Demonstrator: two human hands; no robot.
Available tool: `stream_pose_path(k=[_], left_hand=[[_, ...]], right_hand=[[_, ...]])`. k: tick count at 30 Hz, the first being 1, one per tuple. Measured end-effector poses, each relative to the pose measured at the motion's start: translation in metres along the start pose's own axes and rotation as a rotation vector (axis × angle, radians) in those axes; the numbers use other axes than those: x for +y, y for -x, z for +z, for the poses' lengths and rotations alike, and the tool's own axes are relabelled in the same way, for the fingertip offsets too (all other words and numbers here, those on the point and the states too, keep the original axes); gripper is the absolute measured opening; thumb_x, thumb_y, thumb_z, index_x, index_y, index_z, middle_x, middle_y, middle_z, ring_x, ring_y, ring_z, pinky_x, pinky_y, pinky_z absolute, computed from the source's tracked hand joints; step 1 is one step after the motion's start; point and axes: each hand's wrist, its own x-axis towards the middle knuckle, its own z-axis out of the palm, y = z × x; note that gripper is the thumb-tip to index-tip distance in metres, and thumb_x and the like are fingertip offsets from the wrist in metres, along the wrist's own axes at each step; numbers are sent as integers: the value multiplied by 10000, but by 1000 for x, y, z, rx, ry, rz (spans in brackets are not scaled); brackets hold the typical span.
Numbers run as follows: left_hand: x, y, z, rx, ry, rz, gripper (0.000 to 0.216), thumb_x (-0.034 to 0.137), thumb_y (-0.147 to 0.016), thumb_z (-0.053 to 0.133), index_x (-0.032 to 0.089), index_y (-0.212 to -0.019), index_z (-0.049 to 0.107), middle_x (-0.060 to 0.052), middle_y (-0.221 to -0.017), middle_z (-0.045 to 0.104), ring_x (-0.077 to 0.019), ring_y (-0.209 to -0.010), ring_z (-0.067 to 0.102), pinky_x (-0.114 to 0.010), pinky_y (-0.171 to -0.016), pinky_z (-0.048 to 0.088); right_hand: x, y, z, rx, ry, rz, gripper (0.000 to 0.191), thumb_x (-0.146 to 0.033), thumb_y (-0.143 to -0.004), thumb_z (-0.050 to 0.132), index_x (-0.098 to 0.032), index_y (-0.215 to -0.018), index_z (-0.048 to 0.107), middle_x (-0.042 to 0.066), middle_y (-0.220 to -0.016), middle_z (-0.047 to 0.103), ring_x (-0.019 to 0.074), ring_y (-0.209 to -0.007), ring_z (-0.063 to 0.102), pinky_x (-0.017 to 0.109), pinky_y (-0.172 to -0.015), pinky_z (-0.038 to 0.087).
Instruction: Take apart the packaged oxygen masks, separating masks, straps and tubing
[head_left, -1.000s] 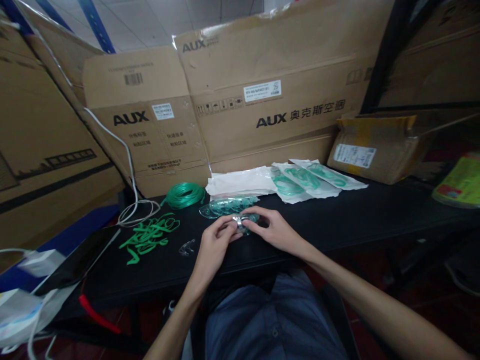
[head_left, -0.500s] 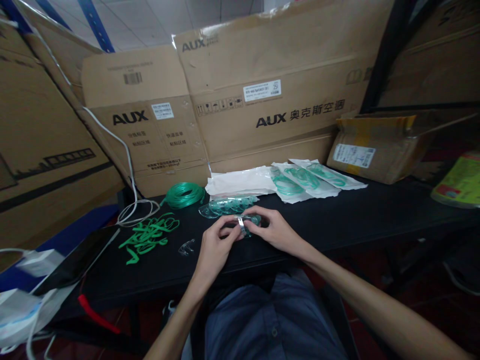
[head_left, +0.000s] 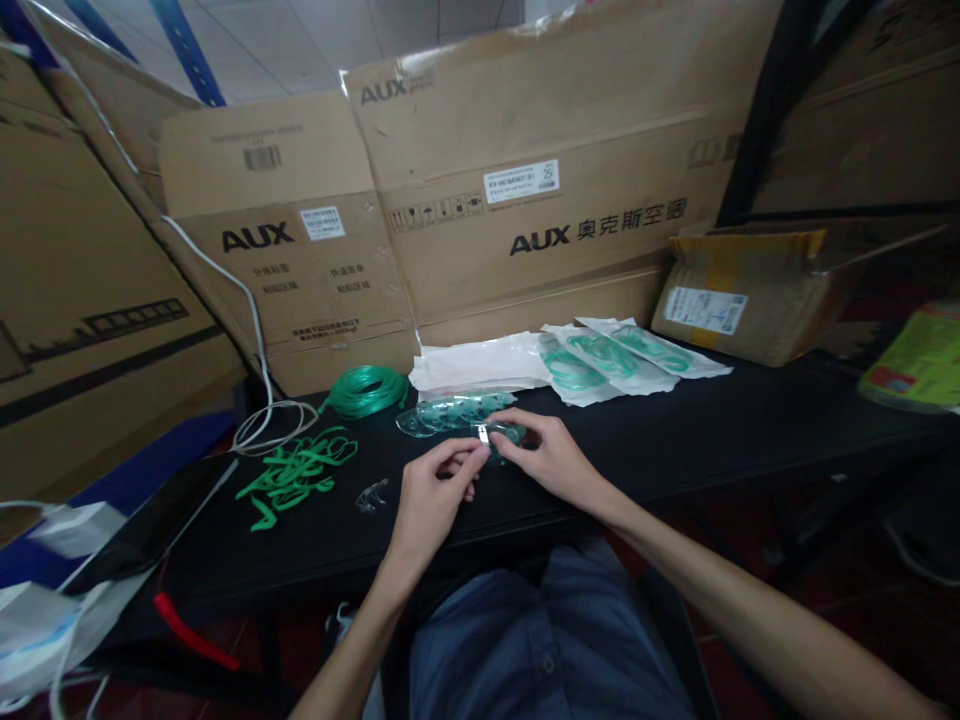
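Observation:
In my right hand [head_left: 553, 452] is a clear green plastic oxygen mask [head_left: 511, 433], gripped between thumb and fingers above the black table. A shiny metal nose strip [head_left: 484, 434] shows on its left side. My left hand [head_left: 439, 487] is closed, with thumb and index fingertips pinched at the lower end of that strip; its other fingers are curled under. Just behind lies a row of nested clear green masks [head_left: 454, 410]. Left of my left hand are a few small clear plastic pieces [head_left: 371, 495] and a tangle of green elastic straps [head_left: 300, 470].
A coil of green tubing [head_left: 367, 390] lies at the back left beside a white cable [head_left: 262, 330]. White pouches [head_left: 472, 368], several showing green tubing, lie at the back. Large cardboard panels [head_left: 450, 230] stand behind. An open carton [head_left: 739, 300] sits at the right.
My left hand has shifted slightly down and its fingers have drawn off the mask's left side, leaving a pinch at the metal strip. The right hand keeps its hold.

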Motion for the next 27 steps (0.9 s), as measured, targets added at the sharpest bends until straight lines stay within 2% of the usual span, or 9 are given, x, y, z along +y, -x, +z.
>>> stream_pose_path(k=[3, 11, 14, 17, 20, 23, 25, 27], left_hand=[[-1, 0, -1, -9, -3, -9, 325, 449, -880, 692, 164, -1026, 749, 24, -657, 625, -89, -512, 555, -187, -511, 445], [-2, 1, 0, -5, 14, -16, 349, 472, -895, 675, 166, -1052, 734, 40, -638, 601, -72, -460, 526, -182, -475, 384], [-1, 1, 1, -13, 26, -21, 339, 467, -895, 676, 171, -1050, 734, 42, -641, 598, -71, -465, 527, -180, -481, 386], [0, 2, 0, -20, 27, -18, 332, 464, -890, 681, 176, -1045, 737, 40, -650, 600, -76, -476, 531, -185, -496, 398], [0, 2, 0, -21, 28, -5, 331, 467, -889, 678, 179, -1044, 733, 37, -655, 599, -86, -481, 534, -196, -499, 404], [0, 2, 0, -21, 5, 16, 305, 458, -903, 662, 185, -1025, 721, 38, -660, 595, -86, -477, 525, -198, -489, 402], [0, 2, -1, 23, -65, 64, 266, 439, -906, 667, 193, -1000, 707, 35, -685, 597, -88, -501, 530, -200, -504, 420], [1, 2, -2, 122, -180, 162, 224, 402, -893, 696, 203, -996, 689, 13, -787, 621, -108, -592, 572, -209, -546, 459]], right_hand=[[-1, 0, 0, -4, -5, -14, 212, -271, -893, 614, -178, -1030, 745, 45, -1017, 776, 196, -885, 698, 264, -687, 487], [-4, 1, 0, -16, -30, -26, 218, -282, -903, 607, -179, -1020, 760, 78, -1060, 786, 226, -969, 716, 301, -784, 528], [-5, 1, 0, -27, -27, -23, 224, -289, -907, 603, -177, -1019, 761, 80, -1067, 784, 227, -970, 713, 293, -761, 526], [-4, 1, 0, -35, 6, -4, 240, -307, -916, 591, -177, -1031, 757, 61, -1019, 785, 196, -830, 697, 269, -661, 494], [-2, 1, 0, -15, 58, 18, 258, -334, -920, 590, -174, -1045, 749, 32, -899, 770, 143, -621, 606, 251, -566, 433], [-1, 1, 1, -9, 75, 26, 264, -344, -923, 591, -174, -1051, 747, 21, -861, 755, 128, -572, 561, 246, -555, 415], [-2, 1, 1, -23, 67, 16, 261, -338, -931, 585, -175, -1054, 748, 25, -885, 761, 140, -620, 592, 245, -581, 428], [-4, 2, 1, -38, 53, -6, 250, -324, -943, 574, -177, -1044, 749, 29, -929, 770, 161, -716, 639, 247, -636, 450]])
